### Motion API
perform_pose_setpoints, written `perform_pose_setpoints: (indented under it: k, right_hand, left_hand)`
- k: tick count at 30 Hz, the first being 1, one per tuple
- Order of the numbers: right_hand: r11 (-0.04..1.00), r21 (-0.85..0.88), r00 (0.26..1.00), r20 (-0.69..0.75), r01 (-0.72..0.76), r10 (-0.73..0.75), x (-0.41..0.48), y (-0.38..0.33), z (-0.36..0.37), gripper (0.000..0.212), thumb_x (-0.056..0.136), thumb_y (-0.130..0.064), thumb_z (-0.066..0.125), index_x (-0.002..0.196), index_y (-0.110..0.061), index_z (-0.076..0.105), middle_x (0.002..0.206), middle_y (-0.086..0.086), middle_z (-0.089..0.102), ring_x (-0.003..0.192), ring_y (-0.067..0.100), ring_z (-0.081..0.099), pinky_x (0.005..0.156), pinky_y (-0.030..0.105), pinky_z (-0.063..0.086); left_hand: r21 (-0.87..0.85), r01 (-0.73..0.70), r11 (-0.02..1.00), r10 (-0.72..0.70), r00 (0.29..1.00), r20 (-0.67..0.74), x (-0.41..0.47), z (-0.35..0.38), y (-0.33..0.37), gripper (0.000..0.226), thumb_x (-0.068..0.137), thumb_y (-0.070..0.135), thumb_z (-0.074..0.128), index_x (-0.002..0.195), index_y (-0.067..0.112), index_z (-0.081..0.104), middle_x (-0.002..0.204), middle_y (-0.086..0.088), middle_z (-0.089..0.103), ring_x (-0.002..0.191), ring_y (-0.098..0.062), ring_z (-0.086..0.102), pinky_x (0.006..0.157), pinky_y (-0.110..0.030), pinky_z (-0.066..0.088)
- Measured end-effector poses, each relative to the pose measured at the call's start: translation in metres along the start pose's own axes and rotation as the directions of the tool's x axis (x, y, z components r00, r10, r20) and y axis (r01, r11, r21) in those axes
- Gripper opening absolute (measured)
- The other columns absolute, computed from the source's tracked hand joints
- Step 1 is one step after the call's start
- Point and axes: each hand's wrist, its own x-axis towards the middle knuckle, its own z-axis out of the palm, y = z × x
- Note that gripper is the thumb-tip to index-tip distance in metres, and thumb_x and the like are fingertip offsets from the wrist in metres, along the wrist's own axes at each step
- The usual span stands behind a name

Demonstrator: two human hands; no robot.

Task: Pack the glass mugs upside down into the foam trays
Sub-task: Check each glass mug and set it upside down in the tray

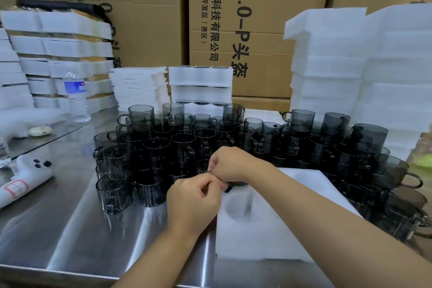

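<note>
Pinching a small dark item (230, 186) with left hand (194, 196) and right hand (230, 163), fingertips together over the far edge of the foam tray (268, 236); identity unclear. Close by, an unfilled tray pocket (238, 206). Just beyond, crowded upright on the steel table (70, 229): smoky glass mugs (159, 147), some stacked. Risk of toppling a stacked mug with a careless wrist, likely chipping glass against steel.
</note>
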Motion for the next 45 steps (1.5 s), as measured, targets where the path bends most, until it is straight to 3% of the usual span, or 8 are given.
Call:
perform_pose_setpoints:
  k: [7, 18, 24, 28, 32, 37, 41, 45]
  right_hand:
    - [0.995, -0.035, 0.991, -0.092, 0.098, -0.101, -0.009, 0.002, 0.003, 0.015, 0.093, -0.016, 0.048, 0.102, -0.017, 0.059, 0.107, 0.003, 0.064, 0.090, 0.018, 0.054, 0.070, 0.026, 0.039]
    - [0.986, 0.000, 0.968, -0.190, 0.165, -0.162, -0.022, 0.007, 0.004, 0.013, 0.091, -0.015, 0.052, 0.097, -0.019, 0.063, 0.094, -0.001, 0.065, 0.091, 0.018, 0.058, 0.074, 0.028, 0.045]
    - [0.970, 0.065, 0.911, -0.362, 0.236, -0.198, -0.030, 0.012, 0.000, 0.012, 0.095, -0.020, 0.050, 0.102, -0.019, 0.060, 0.099, 0.001, 0.053, 0.092, 0.018, 0.053, 0.078, 0.029, 0.041]
    - [0.938, 0.208, 0.836, -0.533, 0.278, -0.130, -0.036, 0.025, -0.011, 0.007, 0.097, -0.022, 0.046, 0.095, -0.026, 0.051, 0.097, -0.002, 0.051, 0.080, 0.012, 0.049, 0.070, 0.024, 0.033]
    - [0.895, 0.348, 0.749, -0.663, 0.280, 0.023, -0.045, 0.050, -0.022, 0.014, 0.097, -0.021, 0.046, 0.087, -0.029, 0.050, 0.090, -0.006, 0.055, 0.082, 0.010, 0.051, 0.065, 0.015, 0.034]
    - [0.881, 0.435, 0.755, -0.637, 0.186, 0.155, -0.054, 0.085, -0.025, 0.020, 0.097, -0.022, 0.045, 0.081, -0.033, 0.048, 0.095, -0.007, 0.060, 0.095, 0.018, 0.060, 0.081, 0.032, 0.047]
    - [0.845, 0.515, 0.779, -0.586, 0.146, 0.223, -0.053, 0.097, -0.018, 0.017, 0.097, -0.023, 0.045, 0.085, -0.033, 0.051, 0.099, -0.008, 0.059, 0.099, 0.020, 0.060, 0.093, 0.045, 0.047]
    - [0.834, 0.525, 0.782, -0.587, 0.170, 0.209, -0.044, 0.093, -0.013, 0.019, 0.097, -0.022, 0.046, 0.083, -0.035, 0.051, 0.100, -0.009, 0.059, 0.100, 0.018, 0.060, 0.092, 0.044, 0.047]
  left_hand:
    - [0.086, 0.051, 0.995, -0.054, 0.998, 0.032, 0.002, -0.002, 0.001, 0.027, 0.069, 0.018, 0.047, 0.055, 0.015, 0.069, 0.043, 0.003, 0.057, 0.042, -0.026, 0.051, 0.043, -0.040, 0.042]
    - [0.076, 0.058, 0.995, -0.064, 0.995, 0.070, 0.003, -0.002, -0.001, 0.031, 0.072, 0.021, 0.045, 0.060, 0.011, 0.071, 0.050, -0.005, 0.063, 0.046, -0.028, 0.054, 0.047, -0.046, 0.044]
    - [-0.004, 0.073, 0.997, -0.072, 0.993, 0.092, 0.003, -0.002, 0.001, 0.027, 0.072, 0.021, 0.048, 0.061, 0.026, 0.073, 0.073, 0.025, 0.070, 0.051, -0.009, 0.062, 0.049, -0.033, 0.051]
    - [-0.085, -0.015, 0.996, 0.033, 0.976, 0.215, 0.003, -0.004, 0.002, 0.029, 0.070, 0.037, 0.047, 0.076, 0.028, 0.074, 0.080, 0.023, 0.069, 0.078, -0.003, 0.065, 0.067, -0.026, 0.050]
    - [-0.184, -0.084, 0.979, 0.138, 0.943, 0.303, 0.003, -0.004, 0.000, 0.027, 0.073, 0.037, 0.051, 0.073, 0.021, 0.074, 0.084, 0.011, 0.060, 0.056, -0.015, 0.048, 0.056, -0.021, 0.033]
    - [-0.280, -0.241, 0.929, 0.332, 0.877, 0.349, -0.002, -0.009, -0.001, 0.024, 0.079, 0.023, 0.052, 0.061, 0.015, 0.066, 0.083, 0.010, 0.057, 0.051, -0.019, 0.045, 0.050, -0.028, 0.034]
    - [-0.180, -0.280, 0.943, 0.328, 0.876, 0.354, 0.001, -0.008, -0.006, 0.036, 0.080, 0.026, 0.046, 0.051, 0.005, 0.053, 0.081, 0.010, 0.053, 0.055, -0.025, 0.046, 0.052, -0.038, 0.037]
    - [-0.125, -0.200, 0.972, 0.226, 0.938, 0.262, 0.012, -0.014, -0.014, 0.035, 0.077, 0.028, 0.042, 0.049, 0.009, 0.053, 0.074, 0.009, 0.053, 0.054, -0.009, 0.044, 0.051, -0.021, 0.032]
